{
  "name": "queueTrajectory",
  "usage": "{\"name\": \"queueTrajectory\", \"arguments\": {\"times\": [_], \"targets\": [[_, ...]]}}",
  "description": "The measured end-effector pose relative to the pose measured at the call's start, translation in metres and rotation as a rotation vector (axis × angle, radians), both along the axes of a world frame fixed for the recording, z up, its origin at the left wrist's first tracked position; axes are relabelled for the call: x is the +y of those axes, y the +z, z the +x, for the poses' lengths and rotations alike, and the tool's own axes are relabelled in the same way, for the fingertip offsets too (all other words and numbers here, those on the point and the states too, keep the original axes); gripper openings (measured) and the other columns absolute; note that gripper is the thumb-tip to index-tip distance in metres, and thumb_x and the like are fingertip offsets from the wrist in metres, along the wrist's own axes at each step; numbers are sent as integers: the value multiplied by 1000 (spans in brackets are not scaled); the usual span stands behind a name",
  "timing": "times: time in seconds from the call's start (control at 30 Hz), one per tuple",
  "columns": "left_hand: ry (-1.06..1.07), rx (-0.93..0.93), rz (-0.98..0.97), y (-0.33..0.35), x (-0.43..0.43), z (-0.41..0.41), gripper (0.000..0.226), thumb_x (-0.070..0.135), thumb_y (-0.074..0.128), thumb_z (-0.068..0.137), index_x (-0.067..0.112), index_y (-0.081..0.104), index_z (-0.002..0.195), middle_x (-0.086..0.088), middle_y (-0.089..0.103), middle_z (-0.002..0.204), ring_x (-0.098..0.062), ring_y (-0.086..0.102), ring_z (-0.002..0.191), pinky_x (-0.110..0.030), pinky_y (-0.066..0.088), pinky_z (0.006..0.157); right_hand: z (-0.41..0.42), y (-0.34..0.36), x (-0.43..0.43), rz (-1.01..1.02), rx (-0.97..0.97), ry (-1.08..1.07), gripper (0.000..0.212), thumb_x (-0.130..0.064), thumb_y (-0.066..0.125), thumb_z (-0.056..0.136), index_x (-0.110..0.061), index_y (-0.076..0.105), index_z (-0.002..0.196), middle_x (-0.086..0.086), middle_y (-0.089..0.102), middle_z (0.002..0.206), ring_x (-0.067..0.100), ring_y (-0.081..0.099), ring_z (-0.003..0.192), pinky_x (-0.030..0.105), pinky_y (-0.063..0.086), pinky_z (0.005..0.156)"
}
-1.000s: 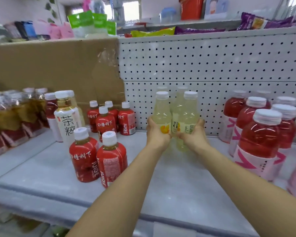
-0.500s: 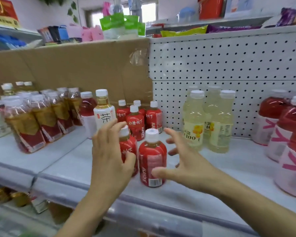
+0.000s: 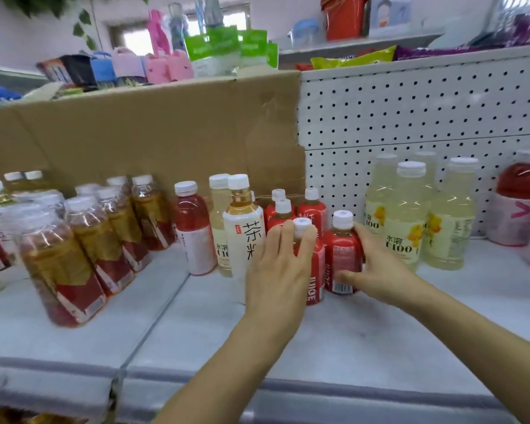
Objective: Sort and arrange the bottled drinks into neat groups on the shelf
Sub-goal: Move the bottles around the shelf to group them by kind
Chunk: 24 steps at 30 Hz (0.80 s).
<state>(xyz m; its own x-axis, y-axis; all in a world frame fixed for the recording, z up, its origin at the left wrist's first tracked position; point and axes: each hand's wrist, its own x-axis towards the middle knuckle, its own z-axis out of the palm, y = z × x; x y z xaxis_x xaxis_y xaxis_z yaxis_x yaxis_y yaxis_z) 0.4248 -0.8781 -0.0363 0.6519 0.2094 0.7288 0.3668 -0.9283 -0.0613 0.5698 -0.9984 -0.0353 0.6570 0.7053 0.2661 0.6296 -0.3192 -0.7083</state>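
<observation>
Both hands have landed: left hand [image 3: 276, 270] lays straight, slightly parted fingers over the left juice bottle [image 3: 318, 270], right hand [image 3: 377, 270] wraps the right juice bottle [image 3: 343, 252] on the shelf [image 3: 380, 338]. I should slide both upright, back against the red group [image 3: 312, 209].

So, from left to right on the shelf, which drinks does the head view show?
Amber tea bottles, slim red bottle, white tea bottle, small red juice bottles, yellow bottles, big red bottles.
</observation>
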Motion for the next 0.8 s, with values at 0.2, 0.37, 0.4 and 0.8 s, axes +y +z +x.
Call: {"name": "queueTrajectory", "arguments": {"times": [0.2,0.37,0.4,0.8], "targets": [[-49,-444,-292,11,40,-26,91,36,79,78,12,29,150,-9,36,149,-24,34,137,-36,29,113,-26,-4,11,108,-111,-99,137,-57,88,57,-33,-5,155,-10,10,156,11,10,147,41,15,121],[-107,-333,-655,3,61,-17,101,31,80,79,28,10,152,6,34,155,-12,36,139,-34,45,99,-32,-14,34,102,-151,-154,142,-53,89,59,-33,-16,153,-5,2,159,25,14,146,45,21,116],[-137,-337,-671,2,64,-17,100,27,80,79,30,10,151,6,36,153,-11,38,136,-32,45,96,-32,-15,37,108,-156,-154,142,-54,88,59,-34,-17,153,-5,2,159,27,16,145,45,22,116],[-121,-331,-784,4,91,-70,98,26,81,76,50,12,141,5,52,139,-17,56,122,-47,51,97,-31,-4,68,51,-148,-101,129,-65,77,66,-33,-13,153,-2,4,160,26,15,147,49,27,117]]}}
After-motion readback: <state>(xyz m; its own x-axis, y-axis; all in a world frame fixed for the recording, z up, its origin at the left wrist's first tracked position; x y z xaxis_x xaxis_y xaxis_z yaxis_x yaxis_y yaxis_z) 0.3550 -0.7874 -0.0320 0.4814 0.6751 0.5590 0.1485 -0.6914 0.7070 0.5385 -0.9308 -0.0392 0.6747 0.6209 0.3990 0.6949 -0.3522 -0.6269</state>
